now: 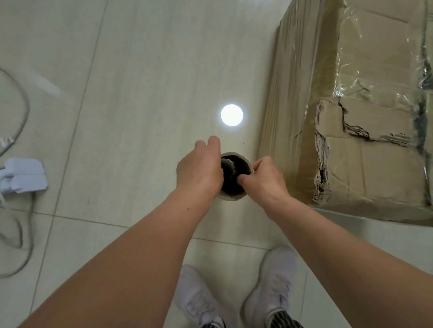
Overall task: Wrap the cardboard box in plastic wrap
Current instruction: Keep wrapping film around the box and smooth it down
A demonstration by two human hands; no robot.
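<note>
A large cardboard box [383, 123] stands on the floor at the right, its top and near side covered in shiny plastic film, with torn cardboard at its near corner. In front of me I hold the plastic wrap roll [234, 172] upright, and I look down its dark hollow core. My left hand [200, 171] grips the roll's left side. My right hand [262, 177] pinches the rim on the right, thumb inside the core. A stretch of film [268, 131] seems to run from the roll to the box's side.
A white power strip [9, 179] with grey cables [12, 87] lies on the tiled floor at the left. My feet in white shoes [272, 284] stand below the roll. A ceiling light reflects off the tiles [231, 115].
</note>
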